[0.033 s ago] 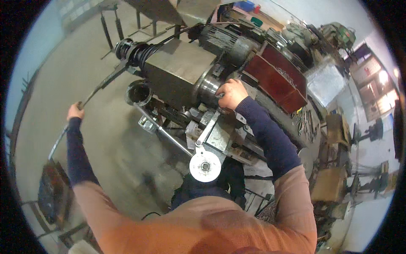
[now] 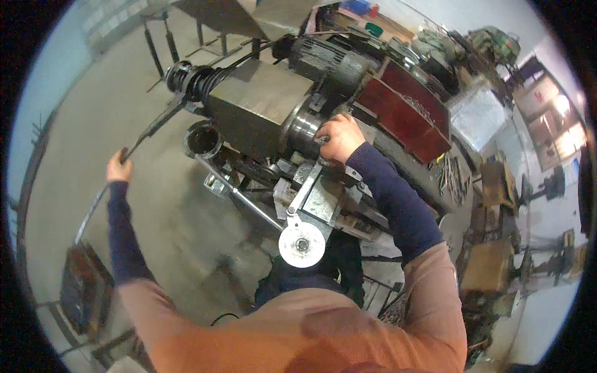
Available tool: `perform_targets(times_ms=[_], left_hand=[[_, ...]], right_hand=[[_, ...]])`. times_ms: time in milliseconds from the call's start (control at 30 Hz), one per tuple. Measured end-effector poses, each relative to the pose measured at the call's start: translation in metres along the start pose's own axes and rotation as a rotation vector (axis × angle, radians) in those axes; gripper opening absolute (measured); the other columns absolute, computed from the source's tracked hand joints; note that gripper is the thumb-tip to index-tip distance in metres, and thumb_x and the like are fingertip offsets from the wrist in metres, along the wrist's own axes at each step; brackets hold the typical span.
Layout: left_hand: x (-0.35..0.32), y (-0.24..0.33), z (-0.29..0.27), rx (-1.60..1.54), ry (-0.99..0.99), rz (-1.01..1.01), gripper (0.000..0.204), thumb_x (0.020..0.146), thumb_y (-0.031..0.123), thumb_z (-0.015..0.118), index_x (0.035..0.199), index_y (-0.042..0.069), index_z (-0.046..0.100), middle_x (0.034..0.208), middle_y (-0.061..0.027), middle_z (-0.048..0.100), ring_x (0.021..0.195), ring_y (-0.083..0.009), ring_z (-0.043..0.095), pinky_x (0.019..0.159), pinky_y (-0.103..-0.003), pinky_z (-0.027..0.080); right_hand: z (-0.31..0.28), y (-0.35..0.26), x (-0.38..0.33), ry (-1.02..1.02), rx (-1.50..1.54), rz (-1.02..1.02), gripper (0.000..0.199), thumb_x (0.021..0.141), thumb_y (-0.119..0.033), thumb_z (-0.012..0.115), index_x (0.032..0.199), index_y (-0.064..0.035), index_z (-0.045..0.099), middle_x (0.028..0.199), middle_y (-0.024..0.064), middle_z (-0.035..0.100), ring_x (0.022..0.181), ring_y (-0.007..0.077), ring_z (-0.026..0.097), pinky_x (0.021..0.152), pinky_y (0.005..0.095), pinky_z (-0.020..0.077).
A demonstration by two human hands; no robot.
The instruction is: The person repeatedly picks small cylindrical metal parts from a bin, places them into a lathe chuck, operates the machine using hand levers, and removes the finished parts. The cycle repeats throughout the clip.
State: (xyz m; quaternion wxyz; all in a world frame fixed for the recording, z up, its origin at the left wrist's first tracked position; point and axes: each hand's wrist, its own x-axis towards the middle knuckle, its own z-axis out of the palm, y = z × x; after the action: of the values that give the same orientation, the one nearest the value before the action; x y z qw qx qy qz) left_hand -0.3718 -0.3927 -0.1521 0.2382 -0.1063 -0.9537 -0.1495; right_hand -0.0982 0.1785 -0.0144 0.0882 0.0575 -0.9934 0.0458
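My left hand (image 2: 120, 168) is closed around a long metal bar (image 2: 152, 128), out to the left of a small lathe. The bar's upper end meets the pulley end (image 2: 180, 78) of the machine's boxy headstock (image 2: 261, 93). My right hand (image 2: 342, 138) is at the face of the round, shiny chuck (image 2: 303, 129), fingers curled against it; anything in its fingertips is hidden. Below the chuck lies the metal slide (image 2: 322, 200), with a flat lever and a white round disc (image 2: 301, 244) at its near end.
A slim rod (image 2: 249, 204) slants from beneath the headstock toward the disc. Behind the headstock sits a finned motor (image 2: 329, 59), beside a dark red tray (image 2: 404, 109). Several hand tools (image 2: 452, 178) lie on the right. A dark box (image 2: 85, 289) stands at lower left.
My left hand has shifted slightly to the right, still on the bar. My right hand stays at the chuck. The whole view has moved a little.
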Motion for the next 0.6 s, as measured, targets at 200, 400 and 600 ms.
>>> perform_targets(times_ms=[200, 400, 600], left_hand=[[-0.114, 0.142, 0.140, -0.183, -0.506, -0.180, 0.037, 0.069, 0.030, 0.067, 0.095, 0.004, 0.064, 0.086, -0.0194, 0.064, 0.083, -0.0310, 0.062, 0.075, -0.038, 0.048], [-0.095, 0.174, 0.178, 0.424, -0.798, 0.118, 0.025, 0.083, 0.031, 0.048, 0.093, 0.015, 0.065, 0.086, -0.0101, 0.065, 0.080, -0.0275, 0.062, 0.074, -0.037, 0.046], [-0.106, 0.175, 0.163, 0.358, -0.677, -0.009, 0.026, 0.078, 0.031, 0.057, 0.099, 0.018, 0.064, 0.089, -0.0094, 0.065, 0.085, -0.0281, 0.062, 0.073, -0.039, 0.049]], right_hand=[[-0.049, 0.013, -0.110, 0.419, 0.098, -0.026, 0.039, 0.052, -0.014, 0.065, 0.091, -0.0089, 0.063, 0.101, 0.0112, 0.058, 0.101, 0.0326, 0.049, 0.095, 0.0460, 0.0332], [-0.052, 0.060, -0.299, 0.329, 0.078, 0.441, 0.036, 0.053, -0.011, 0.062, 0.089, -0.0058, 0.063, 0.097, 0.0125, 0.060, 0.096, 0.0336, 0.053, 0.088, 0.0417, 0.0399], [-0.022, 0.109, -0.472, 0.350, 0.032, 1.004, 0.035, 0.059, -0.009, 0.060, 0.093, -0.0026, 0.063, 0.094, 0.0148, 0.062, 0.089, 0.0303, 0.057, 0.081, 0.0349, 0.0445]])
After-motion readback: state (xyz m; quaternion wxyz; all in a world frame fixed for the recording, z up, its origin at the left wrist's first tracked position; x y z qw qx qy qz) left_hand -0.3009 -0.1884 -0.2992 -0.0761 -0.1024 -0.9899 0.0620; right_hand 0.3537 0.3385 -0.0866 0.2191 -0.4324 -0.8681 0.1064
